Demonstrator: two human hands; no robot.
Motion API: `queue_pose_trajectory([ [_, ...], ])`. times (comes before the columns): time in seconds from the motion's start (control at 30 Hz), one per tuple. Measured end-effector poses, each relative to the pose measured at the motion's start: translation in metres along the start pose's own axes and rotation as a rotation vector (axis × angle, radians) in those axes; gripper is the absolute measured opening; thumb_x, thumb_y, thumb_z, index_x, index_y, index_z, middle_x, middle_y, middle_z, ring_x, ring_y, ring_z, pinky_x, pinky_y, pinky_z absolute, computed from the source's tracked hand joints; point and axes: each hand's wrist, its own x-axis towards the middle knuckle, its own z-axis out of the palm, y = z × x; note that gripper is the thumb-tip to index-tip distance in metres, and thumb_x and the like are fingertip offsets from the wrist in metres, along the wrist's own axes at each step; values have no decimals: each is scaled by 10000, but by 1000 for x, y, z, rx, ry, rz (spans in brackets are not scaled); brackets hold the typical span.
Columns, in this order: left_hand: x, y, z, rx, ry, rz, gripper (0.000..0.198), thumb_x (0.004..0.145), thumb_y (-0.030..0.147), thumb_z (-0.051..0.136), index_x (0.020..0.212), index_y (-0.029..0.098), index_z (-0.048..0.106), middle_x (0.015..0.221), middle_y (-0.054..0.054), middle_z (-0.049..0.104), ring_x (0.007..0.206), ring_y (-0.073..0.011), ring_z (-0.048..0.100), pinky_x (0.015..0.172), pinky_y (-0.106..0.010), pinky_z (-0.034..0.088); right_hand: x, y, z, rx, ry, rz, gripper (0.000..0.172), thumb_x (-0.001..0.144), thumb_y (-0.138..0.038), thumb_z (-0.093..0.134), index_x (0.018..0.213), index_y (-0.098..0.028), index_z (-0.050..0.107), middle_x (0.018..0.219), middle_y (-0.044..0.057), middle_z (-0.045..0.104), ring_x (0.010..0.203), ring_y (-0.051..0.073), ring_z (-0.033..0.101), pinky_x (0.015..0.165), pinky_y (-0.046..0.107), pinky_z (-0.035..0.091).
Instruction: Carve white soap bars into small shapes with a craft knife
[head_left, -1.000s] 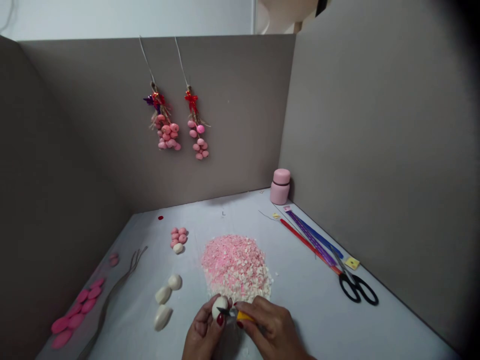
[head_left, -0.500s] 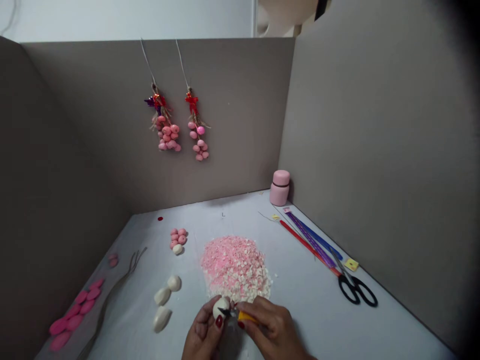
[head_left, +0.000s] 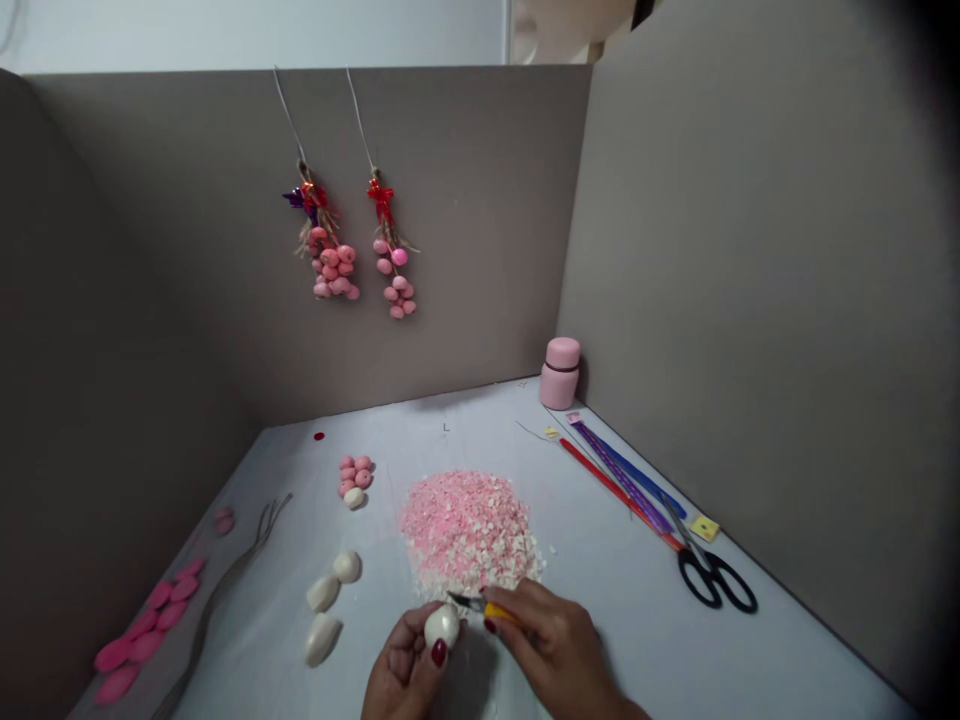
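Note:
Pinched in the fingers of my left hand (head_left: 405,665) is a round white piece (head_left: 442,627), its material not plain to me. My right hand (head_left: 551,640) grips a craft knife (head_left: 499,611) by its yellow handle. The dark blade points left, just above the top of the white piece. Right beyond both hands spreads a heap of pink and white shavings (head_left: 471,530). Several more white pieces (head_left: 322,594) lie to the left of my left hand.
Farther left are small pink balls (head_left: 356,470), flat pink pieces (head_left: 142,635) and twine strands (head_left: 217,600). Along the right wall lie ribbons (head_left: 619,475), scissors (head_left: 712,580) and a pink jar (head_left: 560,373). Two hanging bunches of pink balls (head_left: 334,260) decorate the back panel.
The knife blade has shifted from the front of the white piece up to its top edge. My right hand has moved slightly up and right, and the white piece sits a bit lower.

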Motion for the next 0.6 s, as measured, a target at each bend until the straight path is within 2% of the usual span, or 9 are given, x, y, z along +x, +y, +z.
queue_pose_trajectory([
  [0.1, -2, 3, 1, 66, 11, 42, 439, 555, 439, 875, 876, 169, 745, 764, -93, 780, 834, -262, 711, 788, -307, 490, 2, 0, -2, 65, 53, 51, 232, 939, -323, 523, 1019, -239, 724, 802, 50, 697, 706, 188, 664, 630, 259, 491],
  [0.3, -1, 5, 6, 68, 35, 102, 443, 557, 419, 876, 894, 179, 720, 796, -87, 778, 793, -267, 712, 753, -343, 519, 1, -16, -3, 41, -3, -135, 331, 965, -375, 454, 1031, -193, 722, 685, 60, 667, 602, 175, 635, 535, 252, 462],
  [0.43, -1, 7, 6, 114, 60, 130, 419, 506, 397, 900, 803, 168, 714, 763, -85, 774, 729, -255, 712, 685, -323, 535, 2, -20, -3, -2, -11, -147, 372, 979, -394, 423, 1018, -187, 729, 653, 61, 652, 568, 169, 623, 510, 249, 449],
  [0.6, -3, 8, 9, 117, 77, 135, 432, 471, 385, 916, 778, 163, 707, 703, -67, 754, 682, -242, 703, 668, -327, 536, 2, -18, -2, -17, -24, -162, 414, 987, -428, 399, 1030, -186, 732, 637, 61, 637, 539, 167, 612, 489, 249, 446],
])
